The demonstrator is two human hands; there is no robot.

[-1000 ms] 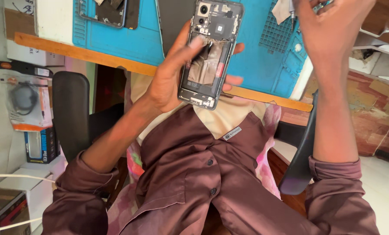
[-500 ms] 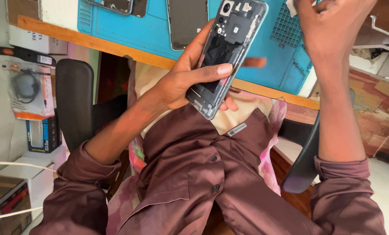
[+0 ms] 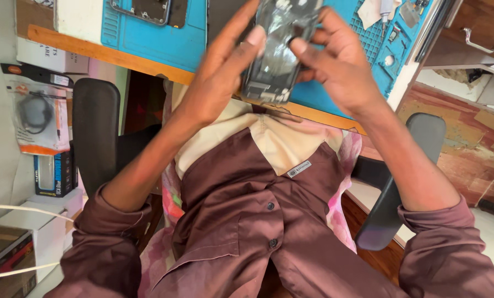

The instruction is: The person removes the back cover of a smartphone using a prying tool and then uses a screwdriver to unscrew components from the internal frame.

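An opened smartphone (image 3: 278, 52) with its back cover off and its dark insides showing is held up between both hands, over the desk edge and my lap. My left hand (image 3: 216, 83) grips its left side, thumb on the edge. My right hand (image 3: 341, 66) holds its right side, thumb pressing on the inner surface. The phone's top runs out of the frame and is blurred.
A blue repair mat (image 3: 158, 36) lies on the wooden desk (image 3: 109, 55), with another phone frame (image 3: 147, 10) at the top left and small tools (image 3: 393, 16) at the top right. Black chair armrests (image 3: 95, 127) flank me. Boxes and a packaged cable (image 3: 34, 113) stand at the left.
My right hand has come down from the mat at the top right and taken hold of the phone's right side. The phone has shifted up and right in view.
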